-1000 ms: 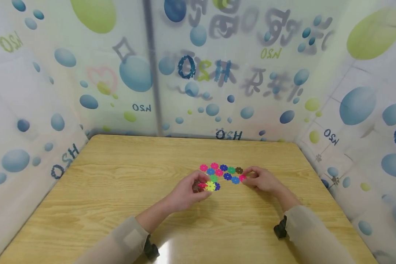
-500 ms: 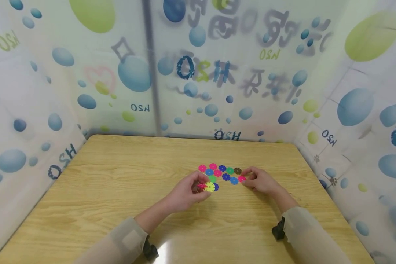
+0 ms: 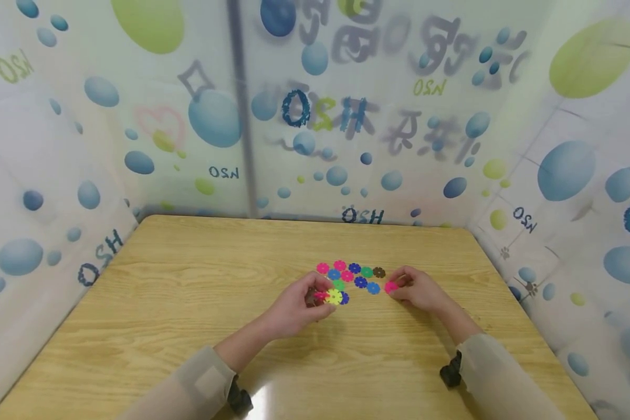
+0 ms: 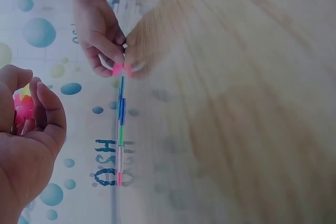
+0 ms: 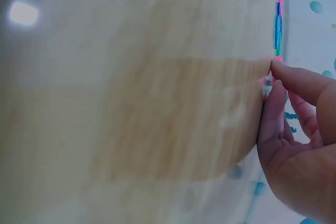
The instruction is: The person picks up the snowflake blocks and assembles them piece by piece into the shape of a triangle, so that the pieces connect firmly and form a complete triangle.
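My left hand (image 3: 296,303) is raised over the table and holds notched plastic discs: a yellow disc (image 3: 333,297) faces up, with a pink disc (image 3: 321,296) fitted across it. In the left wrist view, curled fingers partly hide this pink and yellow cluster (image 4: 23,107). Thumb and fingertips of my right hand (image 3: 419,289) pinch a loose pink disc (image 3: 391,287) at the right end of the spread discs, close over the tabletop. The nearest disc to it is a light blue one (image 3: 373,288), with a brown disc (image 3: 379,272) just behind.
Several more discs lie flat between the hands, among them a teal one (image 3: 366,272), a navy one (image 3: 360,282) and a pink one (image 3: 322,268). A navy disc (image 3: 345,298) shows behind the yellow one. Patterned curtains (image 3: 304,192) enclose the wooden table (image 3: 215,262).
My right hand has shifted slightly to the right with the pink disc, opening a gap between it and the light blue disc. The left hand and its discs look the same.
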A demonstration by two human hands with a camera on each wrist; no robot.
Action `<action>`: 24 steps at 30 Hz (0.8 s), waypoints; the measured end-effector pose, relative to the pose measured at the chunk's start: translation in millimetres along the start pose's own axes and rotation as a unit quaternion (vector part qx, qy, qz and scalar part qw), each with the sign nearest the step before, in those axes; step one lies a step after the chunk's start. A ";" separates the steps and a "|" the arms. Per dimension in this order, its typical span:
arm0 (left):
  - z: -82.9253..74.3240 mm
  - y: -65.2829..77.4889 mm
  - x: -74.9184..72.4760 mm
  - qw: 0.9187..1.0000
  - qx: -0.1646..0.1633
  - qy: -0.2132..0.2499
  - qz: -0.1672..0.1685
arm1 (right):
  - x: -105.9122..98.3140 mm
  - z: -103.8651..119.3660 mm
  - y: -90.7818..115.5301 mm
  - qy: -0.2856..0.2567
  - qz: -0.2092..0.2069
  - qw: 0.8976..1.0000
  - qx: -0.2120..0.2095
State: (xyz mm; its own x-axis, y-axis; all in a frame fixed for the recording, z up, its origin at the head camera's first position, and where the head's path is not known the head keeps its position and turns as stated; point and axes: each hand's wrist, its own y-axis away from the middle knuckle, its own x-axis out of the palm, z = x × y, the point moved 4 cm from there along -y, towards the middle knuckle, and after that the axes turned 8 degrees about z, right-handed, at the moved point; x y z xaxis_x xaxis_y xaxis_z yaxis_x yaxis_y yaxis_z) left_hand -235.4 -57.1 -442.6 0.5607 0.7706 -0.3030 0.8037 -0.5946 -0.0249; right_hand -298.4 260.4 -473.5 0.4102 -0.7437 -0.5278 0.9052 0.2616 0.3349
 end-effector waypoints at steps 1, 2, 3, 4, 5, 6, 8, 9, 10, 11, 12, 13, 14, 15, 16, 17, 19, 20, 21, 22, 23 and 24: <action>0.1 0.3 -0.2 1.000 -0.001 -0.001 -0.001 | 0.0 -0.2 0.7 -0.001 -0.002 1.000 -0.003; -0.1 0.6 -0.3 1.000 -0.001 0.000 0.000 | 0.0 -0.6 1.3 -0.001 -0.004 1.000 -0.006; -0.4 0.8 -0.3 1.000 -0.001 0.000 0.000 | 0.1 -0.4 2.6 0.001 -0.005 1.000 -0.010; -0.3 0.9 -0.4 1.000 -0.001 0.000 0.000 | 0.3 -0.1 4.1 0.005 -0.005 1.000 -0.015; -0.5 1.1 -0.5 1.000 -0.001 -0.001 0.001 | 0.7 0.5 5.9 0.005 -0.005 1.000 -0.019; -0.8 1.1 -0.6 1.000 0.000 -0.001 0.001 | 1.0 1.4 7.8 0.003 -0.006 1.000 -0.022; -1.0 1.3 -0.9 1.000 0.000 -0.001 0.002 | 2.6 4.4 12.5 -0.001 -0.009 0.999 -0.031; -1.0 1.4 -1.3 1.000 0.000 -0.001 0.001 | 3.7 6.6 15.1 -0.005 -0.010 0.999 -0.038; -1.0 1.4 -1.4 1.000 0.000 -0.001 0.001 | 5.2 8.7 17.8 -0.013 -0.010 0.999 -0.049; -1.0 1.3 -1.5 1.000 -0.001 -0.001 0.001 | 7.2 11.0 20.4 -0.025 -0.009 0.998 -0.060; -0.9 1.2 -1.6 1.000 -0.002 0.001 0.001 | 9.7 13.9 23.0 -0.037 -0.007 0.997 -0.071; -1.0 1.2 -1.7 1.000 -0.003 0.002 0.001 | 12.5 17.2 25.5 -0.048 -0.005 0.995 -0.086; -1.1 1.2 -1.8 1.000 -0.003 0.002 0.001 | 15.7 20.9 27.8 -0.060 -0.001 0.993 -0.098; -1.2 1.1 -1.8 1.000 -0.003 0.003 0.002 | 19.2 25.0 30.0 -0.068 0.003 0.992 -0.110; -1.6 1.1 -1.8 1.000 -0.003 0.004 0.002 | 23.2 29.5 32.2 -0.076 0.010 0.989 -0.123; -1.8 1.0 -1.8 1.000 -0.003 0.005 0.002 | 27.1 33.4 34.0 -0.083 0.015 0.988 -0.132; -2.2 0.7 -1.8 1.000 -0.003 0.004 0.002 | 35.1 42.3 37.5 -0.094 0.023 0.985 -0.145; -2.3 0.5 -1.7 1.000 -0.004 0.004 0.002 | 39.0 46.5 38.9 -0.097 0.026 0.984 -0.150; -2.5 0.4 -1.7 1.000 -0.005 0.005 0.002 | 42.7 50.9 40.4 -0.101 0.029 0.982 -0.157; -2.4 0.3 -1.6 1.000 -0.006 0.006 0.002 | 46.0 54.9 42.0 -0.104 0.032 0.981 -0.163; -2.3 0.0 -1.4 1.000 -0.007 0.008 0.003 | 49.0 58.3 43.2 -0.105 0.032 0.980 -0.168; -2.3 -0.1 -1.1 1.000 -0.008 0.011 0.003 | 52.0 62.1 44.9 -0.110 0.033 0.979 -0.171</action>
State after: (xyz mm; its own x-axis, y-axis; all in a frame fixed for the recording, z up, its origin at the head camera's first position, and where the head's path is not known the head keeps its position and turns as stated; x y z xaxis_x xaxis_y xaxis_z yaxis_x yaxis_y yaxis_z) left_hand -235.7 -57.4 -440.1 0.5704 0.7715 -0.2818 0.8026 -0.5965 -0.0083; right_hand -243.4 195.2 -437.5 0.4695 -0.8224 -0.3213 0.8770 0.4764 0.0620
